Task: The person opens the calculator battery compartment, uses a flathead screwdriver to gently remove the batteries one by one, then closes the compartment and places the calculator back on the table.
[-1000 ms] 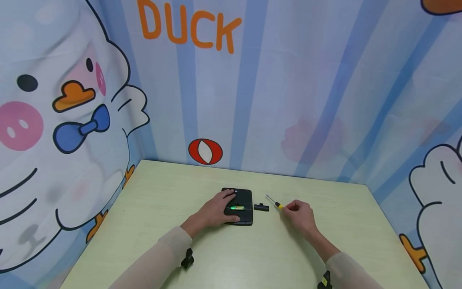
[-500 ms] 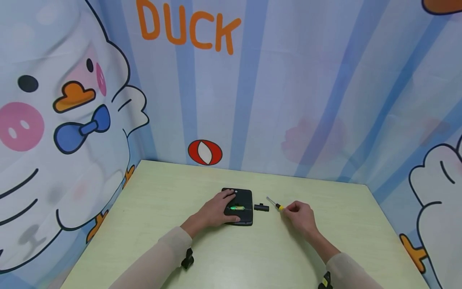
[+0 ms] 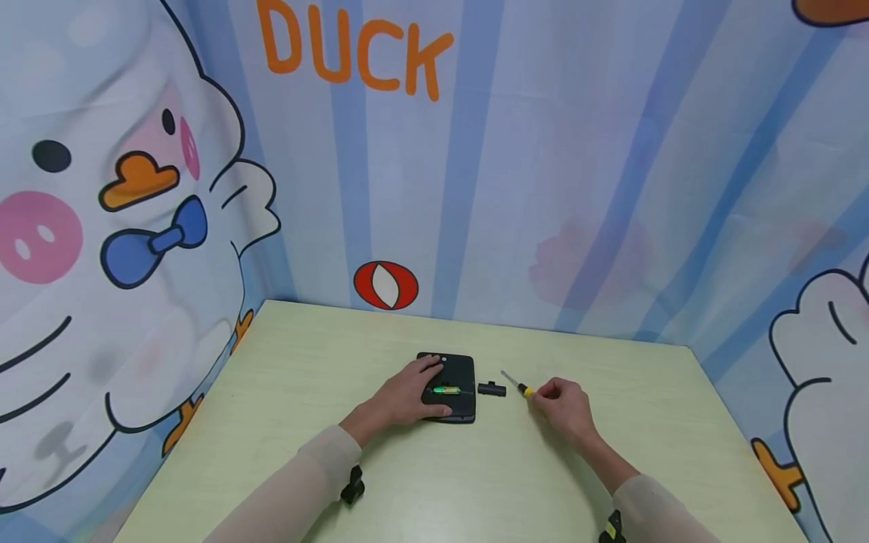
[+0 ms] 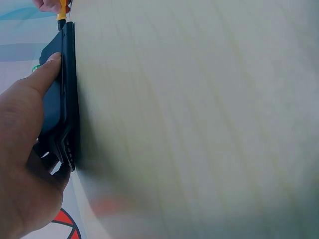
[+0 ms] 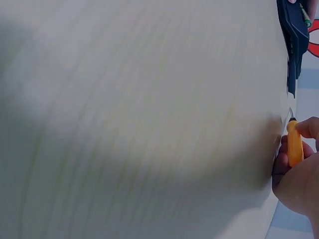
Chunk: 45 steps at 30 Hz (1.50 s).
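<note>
A black, flat, rounded rectangular device (image 3: pixel 459 369) lies on the table, a small light dot near its far edge. My left hand (image 3: pixel 406 394) grips its left side, thumb along the near edge, as the left wrist view shows. On top of the device rests a slim green see-through stick (image 3: pixel 446 391), perhaps a small screwdriver. Just right of it lies a small black bar-shaped piece (image 3: pixel 492 389). Farther right, my right hand (image 3: pixel 563 407) pinches a screwdriver by its yellow handle (image 5: pixel 295 148). The metal shaft points up and left, its tip apart from the black piece.
The pale wooden table (image 3: pixel 380 483) reaches back to a blue striped curtain (image 3: pixel 516 166) with duck pictures. Small black wrist cameras sit near both sleeves, one by the left forearm (image 3: pixel 352 486).
The screwdriver in my right hand has shifted very slightly. My left hand, the device and the black piece look the same.
</note>
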Motion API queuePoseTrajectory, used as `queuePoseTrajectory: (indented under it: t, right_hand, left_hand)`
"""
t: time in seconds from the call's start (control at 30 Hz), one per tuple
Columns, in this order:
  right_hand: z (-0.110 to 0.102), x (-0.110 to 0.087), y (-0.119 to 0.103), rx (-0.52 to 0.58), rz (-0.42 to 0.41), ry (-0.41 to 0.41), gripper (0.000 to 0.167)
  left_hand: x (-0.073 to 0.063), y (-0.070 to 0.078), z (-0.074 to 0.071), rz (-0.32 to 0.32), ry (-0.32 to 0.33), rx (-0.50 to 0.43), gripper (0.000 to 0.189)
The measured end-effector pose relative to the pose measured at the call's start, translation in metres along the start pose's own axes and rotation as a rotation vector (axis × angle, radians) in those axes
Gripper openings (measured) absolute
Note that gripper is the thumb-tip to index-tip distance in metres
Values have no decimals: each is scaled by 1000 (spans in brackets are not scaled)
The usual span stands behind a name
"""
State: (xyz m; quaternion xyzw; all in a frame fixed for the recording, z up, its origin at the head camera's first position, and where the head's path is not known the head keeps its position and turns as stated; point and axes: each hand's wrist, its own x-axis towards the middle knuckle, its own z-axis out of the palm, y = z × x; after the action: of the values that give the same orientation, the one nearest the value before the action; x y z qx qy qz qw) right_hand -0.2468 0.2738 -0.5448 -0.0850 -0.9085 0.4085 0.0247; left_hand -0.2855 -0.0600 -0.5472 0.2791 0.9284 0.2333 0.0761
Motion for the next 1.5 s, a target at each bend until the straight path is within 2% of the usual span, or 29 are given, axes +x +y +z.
queuePoseTrajectory:
  t: [0.37,1.2,1.5]
  right_hand:
    - [0,0,-2,-65,-32,-9,7]
    - [4,1,3,-82,-96,-1,9]
    - [4,1,1,-65,-89,9,10]
  left_hand:
    - [1,-1,-1,2,0,1,91]
    - [-1,-1,0,8,3,-6,91]
    - [0,-1,1,13,9,0,91]
